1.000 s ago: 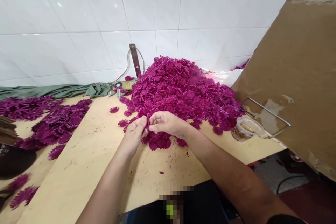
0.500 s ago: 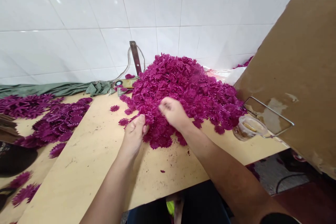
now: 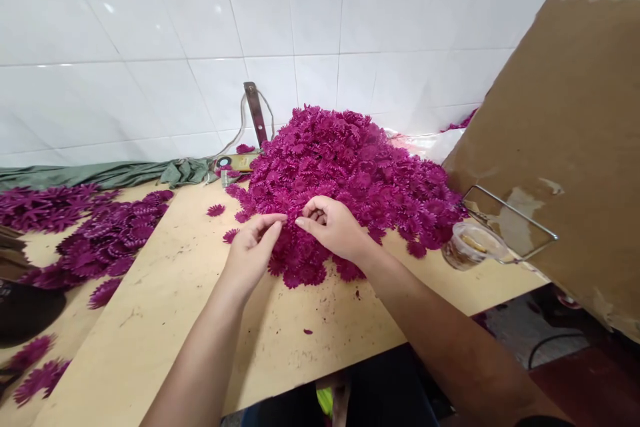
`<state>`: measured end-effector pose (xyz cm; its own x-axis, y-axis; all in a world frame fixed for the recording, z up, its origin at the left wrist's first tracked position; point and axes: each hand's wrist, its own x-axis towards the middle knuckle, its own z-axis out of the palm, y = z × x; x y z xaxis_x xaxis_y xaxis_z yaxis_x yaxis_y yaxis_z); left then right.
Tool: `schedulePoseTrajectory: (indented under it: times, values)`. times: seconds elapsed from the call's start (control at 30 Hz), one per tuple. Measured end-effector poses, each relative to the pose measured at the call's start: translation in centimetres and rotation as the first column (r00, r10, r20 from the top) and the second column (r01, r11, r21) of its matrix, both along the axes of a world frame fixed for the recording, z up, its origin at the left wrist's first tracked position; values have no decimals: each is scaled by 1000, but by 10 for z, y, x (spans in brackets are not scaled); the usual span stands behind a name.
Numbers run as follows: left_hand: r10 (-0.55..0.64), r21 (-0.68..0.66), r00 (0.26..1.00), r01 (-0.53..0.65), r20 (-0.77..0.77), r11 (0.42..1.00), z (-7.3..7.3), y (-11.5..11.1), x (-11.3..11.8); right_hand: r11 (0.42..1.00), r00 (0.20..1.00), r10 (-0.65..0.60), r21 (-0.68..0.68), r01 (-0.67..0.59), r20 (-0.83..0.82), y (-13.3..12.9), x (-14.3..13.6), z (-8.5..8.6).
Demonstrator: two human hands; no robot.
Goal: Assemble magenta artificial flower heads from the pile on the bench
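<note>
A big heap of magenta petal discs [image 3: 340,153] lies on the wooden board [image 3: 175,320] against the tiled wall. Over its near edge, my left hand [image 3: 253,247] has thumb and forefinger close together, pointing right. Facing it, my right hand [image 3: 330,227] is in a pinch with its fingers curled. The fingertips of both hands are a short way apart. What they hold, if anything, cannot be told from the magenta pieces behind them.
More magenta pieces [image 3: 110,233] lie at the left, near a green cloth [image 3: 125,173]. A metal bar [image 3: 255,113] stands by the wall. At the right are a plastic cup [image 3: 465,250], a wire frame [image 3: 510,213] and a large cardboard sheet [image 3: 565,147].
My left hand has loosened from a closed fist, its thumb and forefinger now extended. My right hand has come slightly down and left, nearer my left fingertips. The view has shifted slightly.
</note>
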<state>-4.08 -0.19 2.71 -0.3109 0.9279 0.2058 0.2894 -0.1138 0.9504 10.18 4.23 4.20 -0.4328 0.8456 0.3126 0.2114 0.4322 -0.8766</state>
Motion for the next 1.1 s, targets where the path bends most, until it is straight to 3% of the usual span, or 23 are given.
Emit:
schedulePoseTrajectory:
  times: [0.07,0.13,0.2,0.3,0.5,0.7,0.8,0.97,1.1]
  values:
    - [-122,-63,984,131,130,989,9,-5,9,991,997,-46,132,37,67,-4,-1,0]
    - [-148,-72,961,168,233,983,13,-5,15,977,990,-74,208,47,120,-7,0,1]
    - [-148,-66,937,178,316,982,13,-4,15,981,988,-54,193,26,144,-9,4,4]
    - [-117,-72,914,157,388,985,6,0,10,998,994,10,61,-17,111,-10,11,7]
    - [-38,-51,950,57,309,997,-2,7,4,1000,996,-13,15,12,83,-11,5,6]
    - [-104,-114,982,123,160,986,3,14,9,988,999,4,-156,-12,-51,0,-7,-6]
    - [-134,-105,987,143,88,984,5,20,9,961,989,85,-252,-113,-117,7,-8,-11]
    - [-145,-81,979,158,145,984,4,31,12,955,983,37,-282,-87,-177,7,-8,-5]
    - [-199,-132,963,224,181,966,3,27,17,951,966,103,-261,-166,-239,7,-8,-1]
